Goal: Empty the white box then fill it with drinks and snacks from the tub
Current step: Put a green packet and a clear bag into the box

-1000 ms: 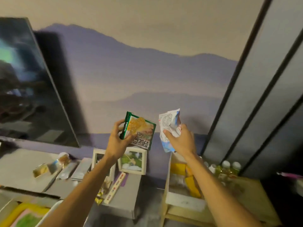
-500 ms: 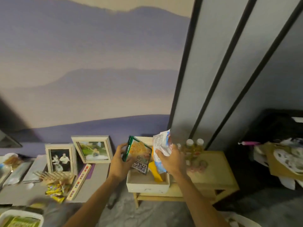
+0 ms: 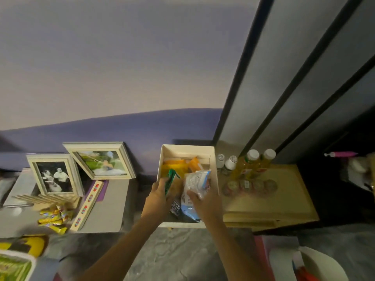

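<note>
The white box stands open on a low wooden table, with yellow and orange packets in its far half. My left hand grips a green snack packet edge-on inside the box. My right hand holds a white and blue snack bag beside it, also down in the box. The white tub shows at the bottom left corner, holding green packaging.
Two yellow drink bottles and two small white-capped bottles stand right of the box, round snacks before them. Picture frames, a long card, sticks and yellow packets lie on the grey surface at left.
Both hands have come down from chest height and lowered the green packet and the white-blue bag into the white box. The view has tilted down and swung right.
</note>
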{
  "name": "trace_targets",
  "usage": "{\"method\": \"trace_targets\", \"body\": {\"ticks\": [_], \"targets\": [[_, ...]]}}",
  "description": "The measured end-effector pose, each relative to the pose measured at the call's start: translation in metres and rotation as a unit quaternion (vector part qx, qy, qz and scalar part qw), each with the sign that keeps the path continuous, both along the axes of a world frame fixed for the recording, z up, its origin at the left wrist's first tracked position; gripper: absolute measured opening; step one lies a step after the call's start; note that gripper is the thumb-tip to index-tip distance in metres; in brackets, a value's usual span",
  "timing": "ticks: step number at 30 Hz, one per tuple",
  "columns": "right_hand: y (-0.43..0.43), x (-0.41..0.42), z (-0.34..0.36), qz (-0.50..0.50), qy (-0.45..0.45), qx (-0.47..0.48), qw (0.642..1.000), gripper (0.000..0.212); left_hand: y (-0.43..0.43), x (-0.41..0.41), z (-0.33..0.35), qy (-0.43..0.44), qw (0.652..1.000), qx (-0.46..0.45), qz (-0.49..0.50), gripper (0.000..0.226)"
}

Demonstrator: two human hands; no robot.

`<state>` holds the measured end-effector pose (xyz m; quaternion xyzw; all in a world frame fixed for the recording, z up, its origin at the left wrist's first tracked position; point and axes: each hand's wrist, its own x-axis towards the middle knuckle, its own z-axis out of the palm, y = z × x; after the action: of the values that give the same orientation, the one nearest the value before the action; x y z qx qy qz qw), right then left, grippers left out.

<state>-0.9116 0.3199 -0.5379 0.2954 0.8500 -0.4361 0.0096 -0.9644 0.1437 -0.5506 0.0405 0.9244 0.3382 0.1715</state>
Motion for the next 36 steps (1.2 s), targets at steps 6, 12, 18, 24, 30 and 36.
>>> {"method": "trace_targets", "body": {"ticks": [6,12,18,24,30,36], "targets": [[0.008,-0.005,-0.001,0.023,-0.022,0.044,0.999,0.085,-0.006,0.006,-0.004,0.214,0.937,-0.221,-0.164,0.044],[0.019,0.0,0.035,0.064,-0.019,0.134,0.989,0.089,-0.025,0.0,0.019,0.167,0.959,-0.206,-0.101,0.092],[0.036,-0.001,0.121,0.087,0.034,0.196,0.976,0.095,-0.031,-0.021,0.101,0.166,0.975,-0.108,-0.096,0.103],[0.055,-0.003,0.248,0.101,0.067,0.22,0.968,0.116,-0.038,-0.038,0.232,0.234,0.967,-0.057,-0.081,0.098],[0.057,-0.003,0.359,0.114,0.128,0.251,0.953,0.119,-0.059,-0.032,0.357,0.287,0.957,-0.01,-0.044,0.101],[0.022,-0.011,0.412,0.177,0.172,0.253,0.935,0.115,-0.104,-0.005,0.415,0.319,0.947,-0.018,0.006,0.098]]}}
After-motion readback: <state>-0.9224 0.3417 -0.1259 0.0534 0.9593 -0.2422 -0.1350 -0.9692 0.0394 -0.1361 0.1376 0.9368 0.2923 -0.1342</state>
